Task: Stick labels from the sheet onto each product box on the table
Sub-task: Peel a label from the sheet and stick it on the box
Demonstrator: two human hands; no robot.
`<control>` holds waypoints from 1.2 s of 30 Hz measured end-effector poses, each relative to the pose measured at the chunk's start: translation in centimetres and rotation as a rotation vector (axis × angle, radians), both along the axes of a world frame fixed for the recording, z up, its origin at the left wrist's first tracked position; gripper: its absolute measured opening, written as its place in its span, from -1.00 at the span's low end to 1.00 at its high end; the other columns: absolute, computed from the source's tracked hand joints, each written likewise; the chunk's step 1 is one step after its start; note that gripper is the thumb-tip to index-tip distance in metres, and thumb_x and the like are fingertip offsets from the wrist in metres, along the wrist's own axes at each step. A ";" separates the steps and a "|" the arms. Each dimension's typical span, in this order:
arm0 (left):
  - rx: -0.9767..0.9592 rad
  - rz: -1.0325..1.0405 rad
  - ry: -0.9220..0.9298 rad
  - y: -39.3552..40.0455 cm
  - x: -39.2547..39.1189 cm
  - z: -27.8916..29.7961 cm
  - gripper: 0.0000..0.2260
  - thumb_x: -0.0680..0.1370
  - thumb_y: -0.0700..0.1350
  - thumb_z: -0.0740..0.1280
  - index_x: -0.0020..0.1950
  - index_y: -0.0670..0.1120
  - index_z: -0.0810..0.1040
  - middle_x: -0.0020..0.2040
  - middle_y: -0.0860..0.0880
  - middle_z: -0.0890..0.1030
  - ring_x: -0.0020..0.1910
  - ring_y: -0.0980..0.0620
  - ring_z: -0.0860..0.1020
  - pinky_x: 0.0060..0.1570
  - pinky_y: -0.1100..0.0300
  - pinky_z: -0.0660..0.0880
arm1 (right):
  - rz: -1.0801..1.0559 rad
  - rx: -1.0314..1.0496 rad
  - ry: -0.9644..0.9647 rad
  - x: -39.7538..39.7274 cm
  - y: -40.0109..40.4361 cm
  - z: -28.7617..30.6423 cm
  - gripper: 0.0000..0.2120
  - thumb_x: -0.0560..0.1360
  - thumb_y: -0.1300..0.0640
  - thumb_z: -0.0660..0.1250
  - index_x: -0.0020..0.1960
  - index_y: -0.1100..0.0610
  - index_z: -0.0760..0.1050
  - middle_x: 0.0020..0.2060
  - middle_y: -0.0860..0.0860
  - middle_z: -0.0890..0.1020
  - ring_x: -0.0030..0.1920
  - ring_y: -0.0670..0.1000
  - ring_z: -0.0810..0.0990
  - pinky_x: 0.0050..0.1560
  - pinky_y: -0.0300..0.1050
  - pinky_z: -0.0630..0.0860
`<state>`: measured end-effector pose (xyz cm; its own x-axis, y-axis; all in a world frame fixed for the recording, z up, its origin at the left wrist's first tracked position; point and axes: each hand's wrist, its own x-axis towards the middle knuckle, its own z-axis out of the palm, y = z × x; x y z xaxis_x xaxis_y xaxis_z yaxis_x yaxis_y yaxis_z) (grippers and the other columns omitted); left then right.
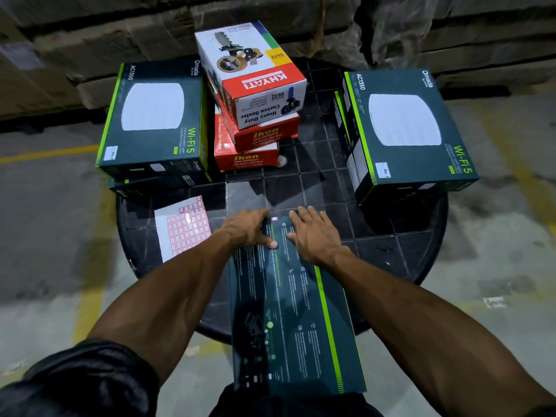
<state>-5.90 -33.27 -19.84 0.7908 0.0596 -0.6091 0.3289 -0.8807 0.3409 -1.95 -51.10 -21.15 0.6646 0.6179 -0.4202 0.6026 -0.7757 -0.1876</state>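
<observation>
Both hands lie on the far end of a dark teal box [288,299] whose long axis runs straight away from the person, near end overhanging the table edge toward the body. The left hand [248,227] has its fingers curled over the box's far left corner with the thumb lying flat on the top face, so it grips that corner; the right hand [313,233] rests flat with its fingers straight and spread, pressing down on the top. Between the two sets of fingertips, close to the far edge, sits a small red-bordered label [274,218], and judging by the hands' placement it is being smoothed on or has just been placed. The label sheet [183,227] lies on the black table [391,242] just to the left of the box, its long side angled away and to the right, many cells already bare; the left hand is plainly the nearer one for fetching the next label. Farther out, a Wi-Fi 5 box [153,121] stands on the left atop another, a second Wi-Fi 5 box [406,130] on the right, each showing a small white label near its front corner, and a stack of red and white tape dispenser boxes [255,100] sits between them
</observation>
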 end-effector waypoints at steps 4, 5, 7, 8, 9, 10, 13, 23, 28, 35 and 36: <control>0.271 -0.071 -0.093 0.1 -2.6 0.1 -0.28 0.42 0.45 0.22 0.39 -0.01 0.32 0.32 -0.10 0.48 0.23 -0.10 0.45 0.13 0.02 0.42 | -0.012 0.008 -0.028 -0.5 -0.2 -0.5 -0.43 0.68 -0.10 -0.06 0.59 0.13 -0.08 0.59 0.12 -0.04 0.57 0.13 -0.10 0.55 0.12 -0.11; 0.307 -0.056 -0.128 -0.1 -3.6 -0.1 -0.24 0.44 0.47 0.15 0.46 0.00 0.25 0.41 -0.12 0.39 0.34 -0.14 0.37 0.25 -0.06 0.37 | -0.030 0.019 -0.032 -0.8 -0.3 -0.5 -0.43 0.68 -0.09 -0.07 0.60 0.12 -0.10 0.59 0.11 -0.07 0.57 0.13 -0.13 0.55 0.11 -0.13; 0.267 0.064 -0.177 -0.6 -5.7 -0.5 -0.22 0.49 0.44 0.10 0.56 0.01 0.07 0.56 -0.12 0.15 0.51 -0.19 0.12 0.42 -0.17 0.23 | -0.077 0.048 -0.032 -1.8 -0.7 -0.6 -0.43 0.68 -0.09 -0.09 0.60 0.10 -0.13 0.59 0.10 -0.13 0.57 0.12 -0.18 0.54 0.09 -0.17; 0.214 0.134 -0.188 -0.9 -6.6 -0.8 -0.22 0.51 0.40 0.11 0.58 0.01 -0.01 0.59 -0.11 0.03 0.54 -0.20 0.03 0.46 -0.18 0.17 | -0.104 0.060 -0.030 -2.4 -0.9 -0.6 -0.43 0.68 -0.10 -0.10 0.60 0.09 -0.14 0.58 0.10 -0.15 0.57 0.12 -0.20 0.54 0.08 -0.18; 0.155 0.198 -0.192 -1.2 -7.5 -1.1 -0.22 0.54 0.36 0.13 0.59 0.00 -0.07 0.60 -0.10 -0.08 0.55 -0.20 -0.01 0.48 -0.17 0.13 | -0.129 0.071 -0.028 -3.0 -1.2 -0.6 -0.43 0.68 -0.10 -0.09 0.60 0.08 -0.14 0.58 0.10 -0.17 0.57 0.13 -0.21 0.54 0.08 -0.17; 0.097 0.256 -0.200 -1.6 -8.4 -1.2 -0.23 0.55 0.32 0.16 0.60 0.00 -0.09 0.60 -0.09 -0.16 0.55 -0.21 0.00 0.48 -0.16 0.13 | -0.153 0.078 -0.026 -3.5 -1.6 -0.7 -0.42 0.67 -0.11 -0.08 0.60 0.08 -0.14 0.58 0.11 -0.17 0.57 0.14 -0.22 0.54 0.08 -0.17; -0.034 0.384 -0.244 -2.7 -11.3 -1.2 -0.26 0.56 0.22 0.25 0.60 0.01 -0.04 0.59 -0.04 -0.27 0.52 -0.20 0.16 0.40 -0.10 0.25 | -0.244 0.093 0.003 -5.2 -3.1 -0.7 -0.38 0.65 -0.17 -0.02 0.60 0.05 -0.12 0.58 0.13 -0.19 0.56 0.18 -0.21 0.53 0.12 -0.06; -0.229 0.487 -0.135 -4.7 -18.0 -1.5 -0.22 0.56 0.08 0.33 0.59 0.14 -0.15 0.57 -0.11 0.14 0.45 -0.13 0.32 0.41 -0.22 0.26 | -0.490 0.151 0.151 -8.8 -6.1 0.8 -0.41 0.62 -0.15 0.15 0.57 -0.11 0.00 0.54 0.14 0.06 0.27 0.31 0.47 0.19 0.21 0.45; -0.214 0.492 -0.198 -3.4 -14.2 -0.2 -0.25 0.59 0.00 0.33 0.60 0.08 -0.10 0.48 -0.15 0.29 0.06 0.07 0.47 0.13 0.14 0.43 | -0.549 0.214 0.164 -6.3 -4.0 1.0 -0.41 0.60 -0.07 0.23 0.56 -0.06 0.08 0.53 0.15 0.08 0.32 0.33 0.41 0.26 0.17 0.39; -0.188 0.462 -0.260 -0.5 -10.5 -0.4 -0.35 0.62 0.05 0.24 0.60 0.01 -0.06 0.51 -0.23 0.19 0.30 -0.18 0.46 0.33 -0.12 0.39 | -0.474 0.315 0.190 -2.8 -2.5 0.9 -0.34 0.58 0.08 0.32 0.58 0.06 0.08 0.56 0.12 -0.02 0.49 0.22 0.22 0.42 0.06 0.25; -0.147 0.418 -0.258 -0.5 -10.9 -0.5 -0.38 0.64 0.06 0.20 0.60 0.00 -0.04 0.56 -0.21 0.08 0.39 -0.23 0.37 0.38 -0.16 0.33 | -0.437 0.280 0.167 -3.2 -2.7 0.7 -0.35 0.58 0.07 0.31 0.58 0.06 0.09 0.57 0.12 -0.04 0.51 0.20 0.17 0.44 0.07 0.23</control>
<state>-16.77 -33.79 -20.36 0.8434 0.3317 -0.4227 0.5317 -0.6282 0.5681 -5.17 -53.77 -20.41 0.8228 0.4026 -0.4012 0.1795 -0.8538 -0.4887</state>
